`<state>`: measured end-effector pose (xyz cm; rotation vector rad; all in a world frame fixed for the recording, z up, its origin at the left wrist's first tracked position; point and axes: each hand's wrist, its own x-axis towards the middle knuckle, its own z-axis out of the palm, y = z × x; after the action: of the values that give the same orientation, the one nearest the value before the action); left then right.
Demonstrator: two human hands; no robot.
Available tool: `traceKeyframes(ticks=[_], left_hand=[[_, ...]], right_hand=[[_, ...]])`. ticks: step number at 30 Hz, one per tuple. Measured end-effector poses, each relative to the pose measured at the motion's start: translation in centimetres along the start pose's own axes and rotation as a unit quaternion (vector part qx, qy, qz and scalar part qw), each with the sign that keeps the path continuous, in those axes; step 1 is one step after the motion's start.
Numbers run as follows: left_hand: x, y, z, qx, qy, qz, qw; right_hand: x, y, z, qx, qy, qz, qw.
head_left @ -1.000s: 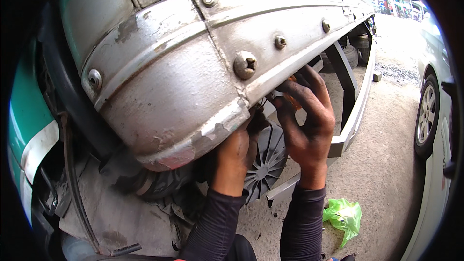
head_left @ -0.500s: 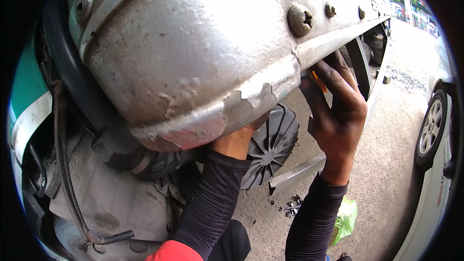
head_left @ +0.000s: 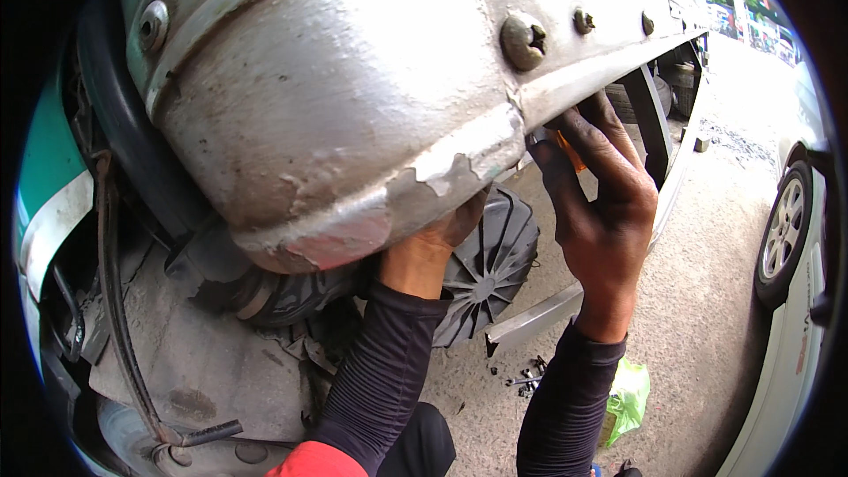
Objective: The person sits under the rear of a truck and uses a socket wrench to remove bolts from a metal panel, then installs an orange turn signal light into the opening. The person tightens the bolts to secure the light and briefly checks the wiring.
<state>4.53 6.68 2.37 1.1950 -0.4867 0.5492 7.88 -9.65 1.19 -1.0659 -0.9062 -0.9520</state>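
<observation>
A silver metal body corner [head_left: 336,97] of a large vehicle, with peeling paint along its lower edge, fills the upper middle. My left hand [head_left: 455,225] reaches up behind this corner; its fingers are hidden. To the right, my right hand [head_left: 605,212] is raised to the underside of the panel. Its fingers and thumb bend in toward the lower edge, and the tips are partly hidden. An orange piece [head_left: 570,152] shows between thumb and fingers; whether it is gripped or fixed to the vehicle is unclear. Below my left hand is a round black ribbed cover [head_left: 490,278].
A thick black hose [head_left: 132,124] runs down at the left beside a thin cable [head_left: 115,274]. A metal bar [head_left: 534,320] juts out low. Small metal tools [head_left: 527,380] and a green plastic bag [head_left: 629,397] lie on the ground. A white car [head_left: 786,344] stands at right.
The metal corner and my right hand sit slightly farther left in the picture. A little more of my left hand shows below the panel edge. Both hands keep nearly the same pose.
</observation>
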Motion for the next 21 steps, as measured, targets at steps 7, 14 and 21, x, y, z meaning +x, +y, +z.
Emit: traceKeyframes(ticks=[7,14,21], left_hand=[[0.1,0.0,0.1,-0.012,0.008,0.004,1.000],[0.3,0.0,-0.5,-0.026,-0.001,-0.001,1.000],[0.3,1.3,-0.7,0.036,-0.016,0.007,0.999]], right_hand=[[-0.2,-0.8,-0.2,-0.011,-0.031,0.048,0.998],[-1.0,-0.5,0.1,-0.053,-0.014,0.028,0.998],[-1.8,-1.8,1.7,-0.040,0.046,0.025,0.998]])
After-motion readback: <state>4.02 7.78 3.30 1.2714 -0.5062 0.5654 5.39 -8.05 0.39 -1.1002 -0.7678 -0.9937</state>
